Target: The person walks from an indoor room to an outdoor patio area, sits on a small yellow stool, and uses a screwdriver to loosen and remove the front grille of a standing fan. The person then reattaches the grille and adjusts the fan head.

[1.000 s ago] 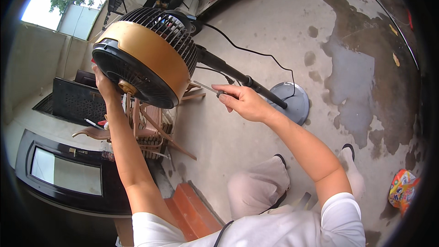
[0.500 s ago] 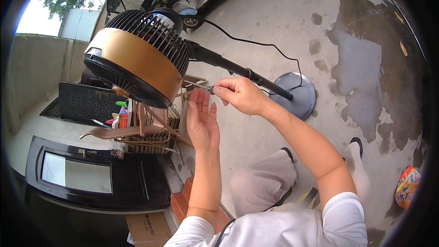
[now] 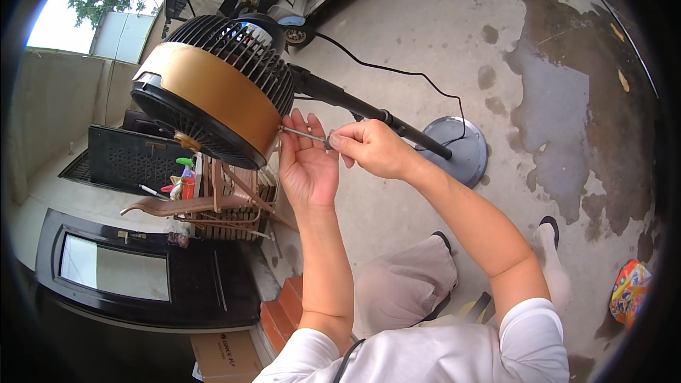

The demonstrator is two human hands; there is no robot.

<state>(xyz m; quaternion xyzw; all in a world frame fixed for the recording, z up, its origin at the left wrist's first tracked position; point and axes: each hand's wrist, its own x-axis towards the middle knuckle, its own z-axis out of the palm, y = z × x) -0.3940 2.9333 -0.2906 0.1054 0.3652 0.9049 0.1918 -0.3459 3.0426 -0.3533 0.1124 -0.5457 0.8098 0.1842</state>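
Note:
A pedestal fan (image 3: 209, 85) with a wide gold band and black grilles tilts at the upper left, its black pole (image 3: 347, 99) running down to a round grey base (image 3: 464, 143). My right hand (image 3: 376, 149) pinches the short dark handle of a screwdriver (image 3: 303, 132). The thin metal shaft points left, and its tip meets the edge of the gold band. Under and behind that shaft lies my left hand (image 3: 312, 170), palm up with fingers spread, close beside the fan housing. Whether its fingertips touch the fan I cannot tell.
A black cord (image 3: 397, 65) loops across the concrete floor. Below the fan stand a brown wooden chair (image 3: 213, 202) and a black door (image 3: 142, 269). A cardboard box (image 3: 227, 356) sits at the lower left, a colourful bag (image 3: 630, 291) at the right. Wet patches mark the floor.
My left hand has moved slightly up and left, its fingers now spread behind the shaft at the fan's edge. The right hand keeps its grip on the screwdriver, nearly in place.

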